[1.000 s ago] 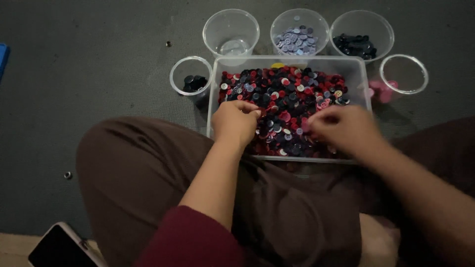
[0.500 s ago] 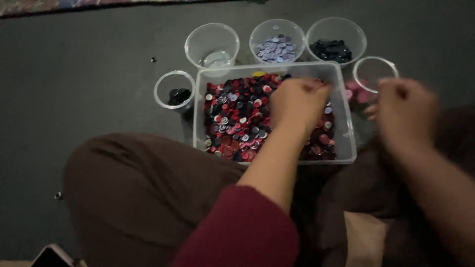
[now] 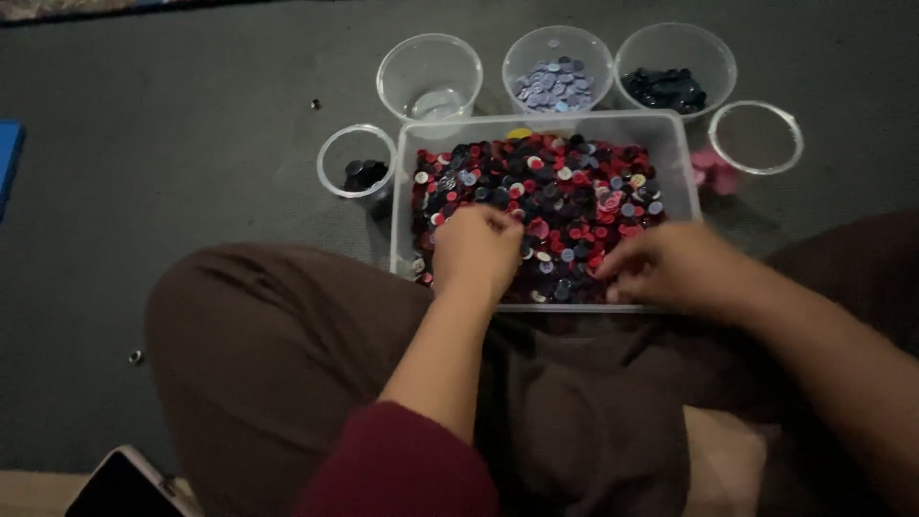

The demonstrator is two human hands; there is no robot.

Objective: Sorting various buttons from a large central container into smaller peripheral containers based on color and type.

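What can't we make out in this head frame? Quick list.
- Left hand: fingers curled under over the buttons, so any grip is hidden.
- Right hand: motion blur; fingers unclear.
- Tray: near edge covered by both hands.
- Pink thing beside the right cup: half hidden, dim.
- Phone: cut by bottom edge.

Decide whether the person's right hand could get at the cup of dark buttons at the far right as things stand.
Probably yes: the right hand rests in the clear tray, and nothing stands between it and the cup of dark buttons behind the tray.

We see a dark grey floor [image 3: 191,144] carrying 1 clear tub [image 3: 670,134] of buttons, 5 clear cups [image 3: 428,77] along its far side, and a phone [image 3: 120,488] near us.
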